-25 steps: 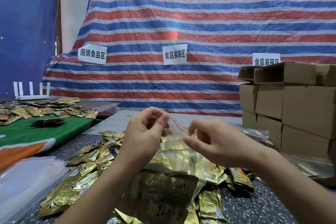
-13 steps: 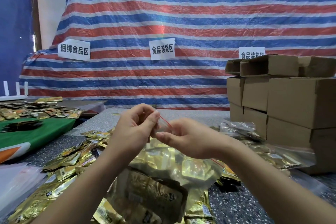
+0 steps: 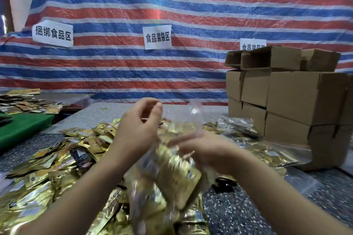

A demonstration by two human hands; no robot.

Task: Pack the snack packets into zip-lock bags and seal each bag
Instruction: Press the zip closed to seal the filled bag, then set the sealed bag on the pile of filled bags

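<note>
Blurred zip-lock bag (image 3: pixel 172 168) of packets gripped by right hand (image 3: pixel 206 150); left hand (image 3: pixel 137 129) loosely open; seal unreadable.

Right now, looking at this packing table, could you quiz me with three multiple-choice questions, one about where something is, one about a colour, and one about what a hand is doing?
1. Where do the cardboard boxes stand?
A. at the right of the table
B. on the green cloth
C. under the table

2. What colour are most of the loose snack packets?
A. silver
B. gold
C. pink

3. What is the right hand doing?
A. lying flat on the table
B. lifting a box
C. holding the filled zip-lock bag

Answers:
1. A: they are stacked at the table's right side, before the striped tarpaulin.
2. B: the pile shines gold.
3. C: its fingers are around the clear bag, while the left hand is off it, fingers loose.
</note>
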